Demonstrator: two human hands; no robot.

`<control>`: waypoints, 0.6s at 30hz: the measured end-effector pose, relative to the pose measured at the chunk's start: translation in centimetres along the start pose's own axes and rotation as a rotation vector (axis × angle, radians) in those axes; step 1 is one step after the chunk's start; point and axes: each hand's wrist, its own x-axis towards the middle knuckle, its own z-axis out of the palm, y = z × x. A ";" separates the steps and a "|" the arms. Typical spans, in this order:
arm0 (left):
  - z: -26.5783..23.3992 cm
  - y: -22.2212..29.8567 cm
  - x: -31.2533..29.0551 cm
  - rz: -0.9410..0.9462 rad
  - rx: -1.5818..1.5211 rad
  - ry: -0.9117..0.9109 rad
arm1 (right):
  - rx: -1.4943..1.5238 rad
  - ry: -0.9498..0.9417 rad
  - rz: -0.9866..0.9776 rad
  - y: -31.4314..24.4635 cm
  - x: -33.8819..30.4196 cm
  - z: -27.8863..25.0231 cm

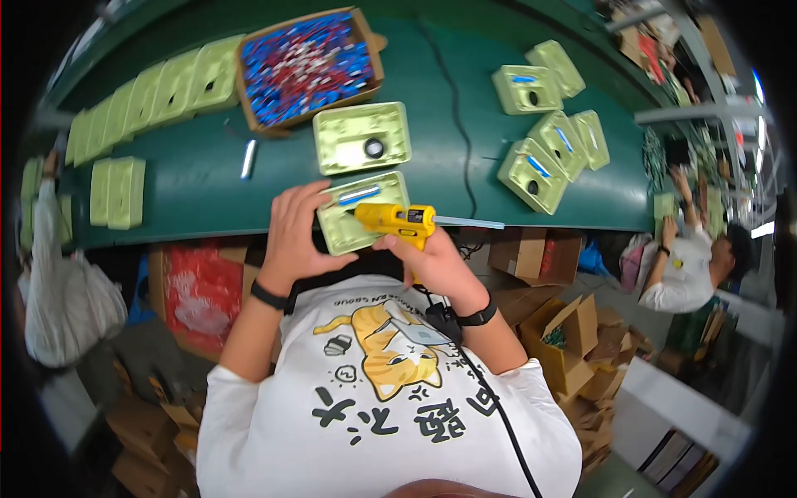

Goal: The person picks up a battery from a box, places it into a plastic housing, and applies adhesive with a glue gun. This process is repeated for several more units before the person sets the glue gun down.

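Note:
A pale green plastic housing [339, 234] with a blue battery pack [359, 197] inside lies at the near edge of the bench. My left hand [295, 228] holds it by its left side, fingers at the upper left and thumb by the lower edge. My right hand [433, 264] is closed round the grip of a yellow glue gun [390, 219]. The gun's nozzle points left, over the inside of the housing. From its rear end sticks out a long translucent glue stick [471, 222]. Just beyond lies another green housing [332, 141] with a round black part [374, 148] in it.
A carton [378, 62] of blue battery packs with red wires stands at the back. Green housings [172, 90] line the left; several with batteries [531, 178] sit right. A loose battery [248, 158] and a black cable [455, 91] lie between. Co-workers [685, 266] are at both sides.

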 end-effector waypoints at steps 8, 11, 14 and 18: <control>4.4 5.2 4.5 -0.079 -0.248 -0.097 | 0.786 -0.267 -0.285 2.9 -3.6 -5.9; 7.7 8.0 9.3 0.016 -0.261 -0.211 | 0.859 -0.266 -0.371 3.2 -5.2 -6.6; 12.4 9.2 12.8 0.143 -0.300 -0.265 | 0.915 -0.226 -0.465 4.0 -6.6 -7.6; 16.9 10.2 15.6 0.200 -0.449 -0.451 | 0.993 -0.116 -0.570 6.3 -8.4 -8.8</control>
